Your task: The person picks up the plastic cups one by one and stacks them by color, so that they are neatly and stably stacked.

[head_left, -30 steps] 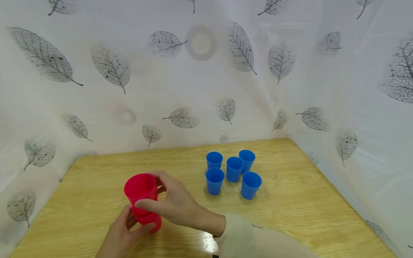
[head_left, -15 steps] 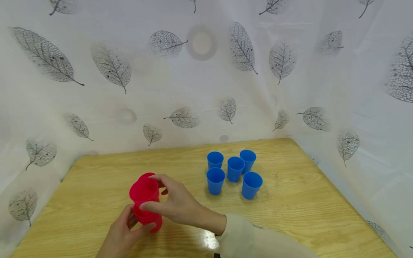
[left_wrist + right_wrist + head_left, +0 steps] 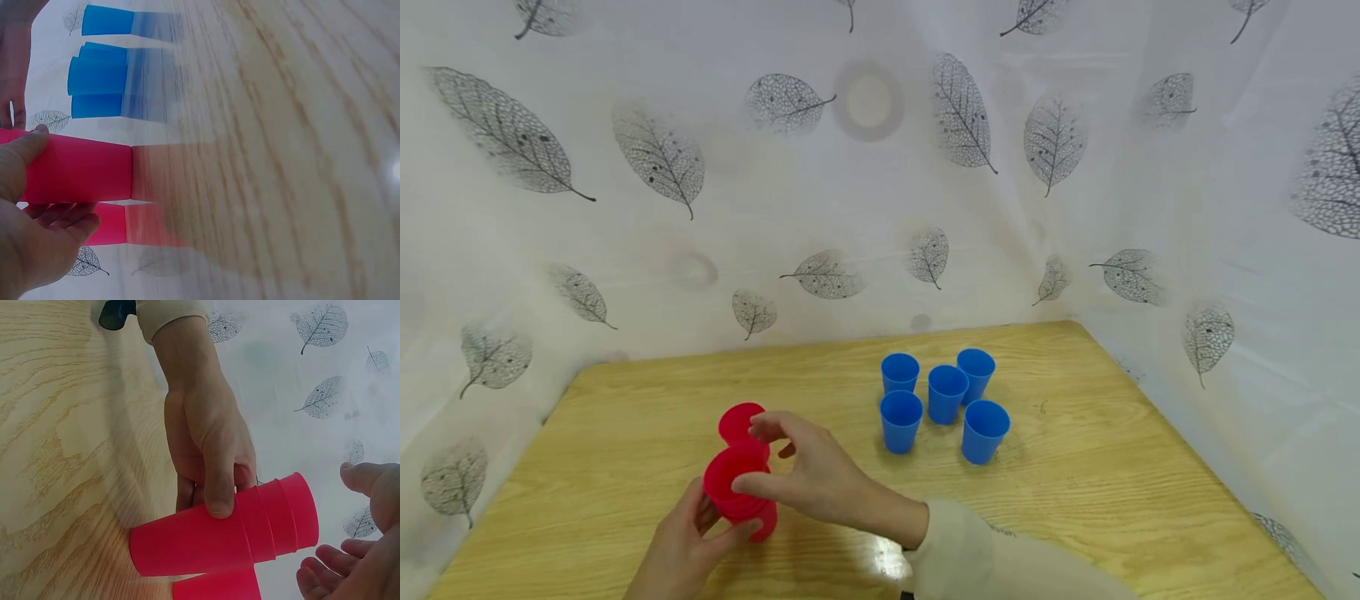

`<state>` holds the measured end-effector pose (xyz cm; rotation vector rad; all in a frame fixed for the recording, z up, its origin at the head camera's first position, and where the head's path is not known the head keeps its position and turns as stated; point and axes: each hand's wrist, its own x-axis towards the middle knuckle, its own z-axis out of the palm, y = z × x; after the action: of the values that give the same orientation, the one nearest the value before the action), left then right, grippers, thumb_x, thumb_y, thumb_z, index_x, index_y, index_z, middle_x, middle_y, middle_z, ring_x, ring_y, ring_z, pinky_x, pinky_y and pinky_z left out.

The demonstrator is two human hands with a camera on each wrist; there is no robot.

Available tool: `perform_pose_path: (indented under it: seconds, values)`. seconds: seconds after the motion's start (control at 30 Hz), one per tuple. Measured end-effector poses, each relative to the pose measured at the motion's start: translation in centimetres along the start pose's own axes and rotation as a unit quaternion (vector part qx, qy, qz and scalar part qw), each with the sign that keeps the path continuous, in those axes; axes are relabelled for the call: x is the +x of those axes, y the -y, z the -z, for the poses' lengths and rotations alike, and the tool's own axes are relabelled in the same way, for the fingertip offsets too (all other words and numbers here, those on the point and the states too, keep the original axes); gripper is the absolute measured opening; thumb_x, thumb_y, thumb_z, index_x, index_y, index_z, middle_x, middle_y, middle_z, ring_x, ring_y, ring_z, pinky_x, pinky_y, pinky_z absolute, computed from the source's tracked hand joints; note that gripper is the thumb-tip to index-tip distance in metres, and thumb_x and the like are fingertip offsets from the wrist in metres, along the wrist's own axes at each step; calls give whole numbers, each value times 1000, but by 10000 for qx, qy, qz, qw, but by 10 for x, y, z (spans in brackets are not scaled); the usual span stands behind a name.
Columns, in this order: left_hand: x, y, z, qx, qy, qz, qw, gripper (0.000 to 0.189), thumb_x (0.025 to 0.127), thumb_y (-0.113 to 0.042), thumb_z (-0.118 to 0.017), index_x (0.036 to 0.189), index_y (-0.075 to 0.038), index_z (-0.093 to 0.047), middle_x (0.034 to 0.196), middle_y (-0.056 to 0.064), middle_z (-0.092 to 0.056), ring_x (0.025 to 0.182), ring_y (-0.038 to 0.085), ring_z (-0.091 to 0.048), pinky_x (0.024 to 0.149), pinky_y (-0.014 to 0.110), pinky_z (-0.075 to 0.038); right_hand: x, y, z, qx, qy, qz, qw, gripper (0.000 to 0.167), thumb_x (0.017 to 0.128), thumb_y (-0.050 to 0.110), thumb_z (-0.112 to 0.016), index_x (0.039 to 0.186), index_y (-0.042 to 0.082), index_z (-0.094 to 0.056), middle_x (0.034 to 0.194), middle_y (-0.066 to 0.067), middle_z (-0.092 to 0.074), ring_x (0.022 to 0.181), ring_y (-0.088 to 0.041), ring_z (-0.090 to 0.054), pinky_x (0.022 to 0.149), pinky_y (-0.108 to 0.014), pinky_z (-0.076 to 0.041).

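Red cup (image 3: 741,423) now apparently down, right hand (image 3: 808,479) off.

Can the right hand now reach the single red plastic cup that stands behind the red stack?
Probably yes. The right hand hovers open at the stack of red cups, and the single red plastic cup stands just beyond its fingertips, nothing between.

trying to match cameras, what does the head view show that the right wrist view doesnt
Only the head view shows five blue cups and the whole table. Only the right wrist view shows the stack's stepped rims from the side, the left hand's thumb pressed on it. Both show the red stack, a second red cup, and the right hand.
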<state>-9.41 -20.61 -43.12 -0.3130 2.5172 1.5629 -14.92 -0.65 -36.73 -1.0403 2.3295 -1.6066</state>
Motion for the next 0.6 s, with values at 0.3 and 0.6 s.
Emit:
perform_pose_path:
  seconds: [0.3, 0.6]
  values:
    - [-1, 0, -1, 201, -102, -63, 9997, 88, 83, -36, -88, 149, -5, -39, 147, 24, -53, 133, 46, -53, 104, 54, -51, 2, -10, 5, -2, -301, -95, 9995, 47, 99, 26, -71, 138, 4, -58, 130, -9, -66, 116, -12, -60, 95, -25, -54]
    - [1, -1, -1, 228, -101, -83, 9997, 88, 84, -36, -87, 150, -4, -38, 148, 25, -53, 135, 46, -52, 105, 54, -50, 16, -37, 12, -124, -654, -418, 9969, 47, 99, 23, -72, 137, 1, -58, 130, -11, -67, 119, -29, -63, 96, -37, -57]
